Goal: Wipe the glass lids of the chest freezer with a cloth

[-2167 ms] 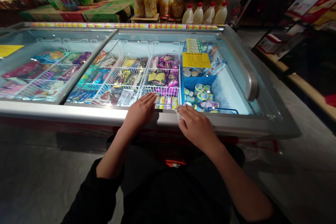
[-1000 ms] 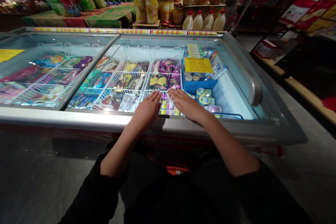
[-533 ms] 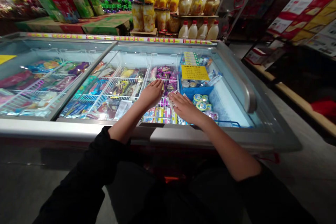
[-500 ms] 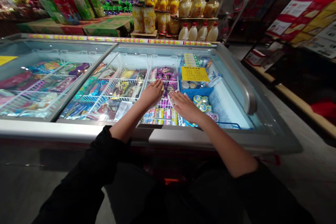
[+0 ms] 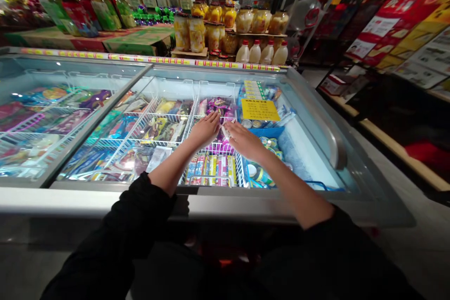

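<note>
Both my hands are stretched out over a chest freezer [image 5: 116,202] with sliding glass lids. My left hand [image 5: 206,129] is flat with its fingers extended and holds nothing. Close beside it, my right hand [image 5: 245,140] has a crumpled white cloth or tissue [image 5: 225,132] under its fingers; most of it is hidden by the hand. Purple packets [image 5: 217,104] lie in a wire basket beyond my fingertips. Nearer to me is a row of colourful ice cream bars [image 5: 211,169]. Whether either hand touches the glass, I cannot tell.
A yellow sign [image 5: 260,109] lies at the freezer's right part, with round tubs [image 5: 259,176] nearer. A curved handle [image 5: 338,152] runs along the right edge. Behind stand fruit jars [image 5: 196,33] and red-capped bottles [image 5: 255,51]. Stacked boxes [image 5: 383,23] are at the right.
The freezer and the goods behind it sit lower in view, as the camera has shifted. My hands have come slightly closer together, the white cloth or tissue still under the right one.
</note>
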Action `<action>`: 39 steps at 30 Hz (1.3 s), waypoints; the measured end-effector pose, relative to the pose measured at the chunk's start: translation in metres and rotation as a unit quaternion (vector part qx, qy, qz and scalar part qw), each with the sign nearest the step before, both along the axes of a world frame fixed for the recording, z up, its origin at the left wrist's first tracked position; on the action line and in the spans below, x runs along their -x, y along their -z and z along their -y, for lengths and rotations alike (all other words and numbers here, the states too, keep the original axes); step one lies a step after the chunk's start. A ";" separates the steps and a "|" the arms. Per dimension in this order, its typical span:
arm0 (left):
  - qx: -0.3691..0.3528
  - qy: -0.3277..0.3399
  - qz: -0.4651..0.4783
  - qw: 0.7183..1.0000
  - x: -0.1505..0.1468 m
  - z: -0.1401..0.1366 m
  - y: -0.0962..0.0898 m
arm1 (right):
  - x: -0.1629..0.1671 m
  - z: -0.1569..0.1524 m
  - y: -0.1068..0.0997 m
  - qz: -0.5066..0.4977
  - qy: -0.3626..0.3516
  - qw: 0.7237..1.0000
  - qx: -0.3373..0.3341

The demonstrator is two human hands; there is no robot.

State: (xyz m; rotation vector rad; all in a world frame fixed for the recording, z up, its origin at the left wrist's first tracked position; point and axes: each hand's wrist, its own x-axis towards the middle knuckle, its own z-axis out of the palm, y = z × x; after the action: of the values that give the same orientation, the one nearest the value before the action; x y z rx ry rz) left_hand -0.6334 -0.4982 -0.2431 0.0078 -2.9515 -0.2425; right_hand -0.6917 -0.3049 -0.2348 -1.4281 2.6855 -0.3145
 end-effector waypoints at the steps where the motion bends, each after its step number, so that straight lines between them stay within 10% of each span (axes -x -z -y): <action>1: -0.002 0.005 0.001 1.000 -0.003 0.002 0.002 | 0.013 0.002 -0.001 -0.002 0.021 1.000 0.001; 13: -0.023 -0.018 -0.006 1.000 -0.009 -0.004 -0.002 | 0.035 0.000 0.002 0.017 -0.008 1.000 -0.006; 19: -0.021 -0.019 -0.009 1.000 -0.014 -0.003 -0.002 | 0.083 0.014 0.003 -0.015 0.094 0.995 0.002; 25: -0.010 -0.047 -0.016 0.999 0.006 -0.008 -0.005 | 0.075 0.025 0.008 0.001 0.009 1.000 0.014; 33: -0.007 -0.087 -0.026 0.996 0.036 0.001 -0.009 | 0.084 0.034 0.004 -0.058 0.128 0.990 0.021; 39: -0.024 -0.071 -0.030 0.997 0.050 -0.004 0.000 | 0.085 0.038 0.010 -0.037 0.024 0.999 0.024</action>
State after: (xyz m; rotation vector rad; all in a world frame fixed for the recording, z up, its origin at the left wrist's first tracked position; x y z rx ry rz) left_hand -0.6835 -0.4943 -0.2431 0.2133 -2.8688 -0.2884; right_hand -0.7766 -0.3425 -0.2453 -1.4162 2.7941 -0.3368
